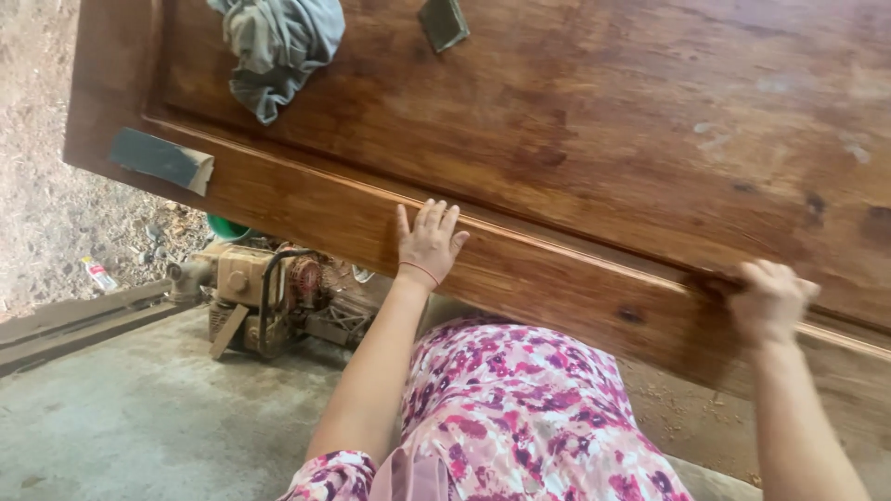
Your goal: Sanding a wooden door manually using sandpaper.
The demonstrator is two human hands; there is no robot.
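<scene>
A large brown wooden panel (pixel 594 130) with a raised frame fills the upper part of the head view. My left hand (pixel 429 243) lies flat on its near rail, fingers spread, holding nothing. My right hand (pixel 768 299) is curled shut at the groove of the same rail, further right; what it grips is hidden under the fingers. A folded piece of dark sandpaper (pixel 161 159) lies on the rail at the left. A second dark piece (pixel 443 22) lies on the panel near the top edge, beside a crumpled grey-green cloth (pixel 278 48).
Below the panel's near edge stands a small yellow and rust-coloured engine machine (pixel 260 292) on the concrete floor (pixel 139 417). A green container (pixel 225 228) shows behind it. Bare dirt with litter (pixel 97 274) lies at the left. My pink floral dress (pixel 520 417) is at the bottom.
</scene>
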